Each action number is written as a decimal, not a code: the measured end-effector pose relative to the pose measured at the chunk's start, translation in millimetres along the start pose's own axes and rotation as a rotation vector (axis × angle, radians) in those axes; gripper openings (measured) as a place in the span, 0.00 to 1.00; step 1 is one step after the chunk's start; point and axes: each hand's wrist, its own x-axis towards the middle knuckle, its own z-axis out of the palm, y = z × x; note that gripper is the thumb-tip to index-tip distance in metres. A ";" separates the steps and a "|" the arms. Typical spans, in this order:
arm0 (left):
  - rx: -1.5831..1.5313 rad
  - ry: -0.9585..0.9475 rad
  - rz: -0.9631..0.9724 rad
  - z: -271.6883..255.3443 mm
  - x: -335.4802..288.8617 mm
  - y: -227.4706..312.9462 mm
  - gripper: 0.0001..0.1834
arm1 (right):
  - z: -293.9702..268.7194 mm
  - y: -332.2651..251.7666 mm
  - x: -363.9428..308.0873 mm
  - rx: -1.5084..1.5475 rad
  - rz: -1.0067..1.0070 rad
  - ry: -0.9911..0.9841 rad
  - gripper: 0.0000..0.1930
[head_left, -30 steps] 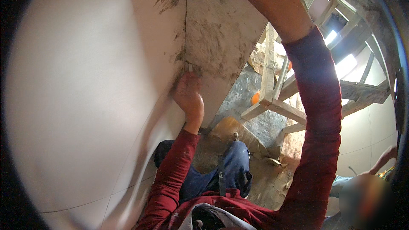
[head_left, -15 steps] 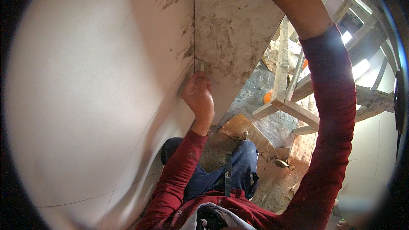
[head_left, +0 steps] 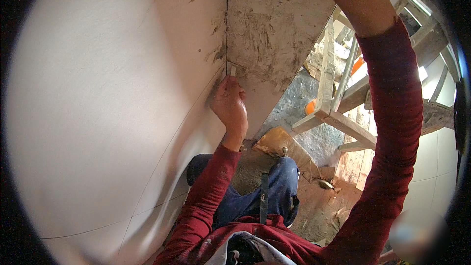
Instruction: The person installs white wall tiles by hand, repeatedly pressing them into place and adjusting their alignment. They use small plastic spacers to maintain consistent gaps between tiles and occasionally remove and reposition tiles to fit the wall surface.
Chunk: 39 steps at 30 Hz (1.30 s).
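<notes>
My left hand (head_left: 229,105) is raised to the corner where a smooth pale wall panel (head_left: 98,93) meets a second panel smeared with brown dirt (head_left: 270,24). Its fingers are pinched together around a small pale strip (head_left: 233,70), whose end sticks out against the smeared panel beside the dark joint line. What kind of piece it is cannot be made out. My right forearm (head_left: 370,10), in a dark red sleeve, arches up along the right side and leaves the picture at the top. The right hand itself is out of sight.
A rough wooden stand (head_left: 326,88) rises at the right, past the smeared panel's edge. Near its foot is a round orange object (head_left: 310,107). A tan broken slab (head_left: 277,142) lies on the dusty floor (head_left: 314,211) by my knees, with scraps around it.
My left hand has edged slightly up along the joint, with less of the pale strip showing above its fingers. The right forearm has shifted a little to the right in the picture.
</notes>
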 end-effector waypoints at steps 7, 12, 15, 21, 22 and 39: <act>-0.012 -0.021 -0.059 -3.6 6.1 1.6 0.06 | 0.5 2.8 3.9 0.018 -0.038 -0.025 0.07; 0.130 -0.104 -0.138 5.3 -25.6 5.9 0.07 | -9.5 1.2 3.8 0.110 -0.007 -0.073 0.08; 0.099 -0.194 -0.160 3.8 -28.0 0.5 0.07 | -15.5 0.6 1.4 0.114 -0.013 -0.037 0.09; 0.042 -0.289 -0.309 4.2 -26.4 1.5 0.07 | 0.2 0.2 1.8 0.074 -0.021 0.063 0.08; 0.033 -0.296 -0.315 4.4 -25.2 1.7 0.07 | 1.7 1.2 0.6 0.079 -0.016 0.057 0.08; -0.031 -0.262 -0.147 19.9 -26.6 -16.8 0.08 | 15.9 10.2 1.6 0.039 0.017 0.217 0.05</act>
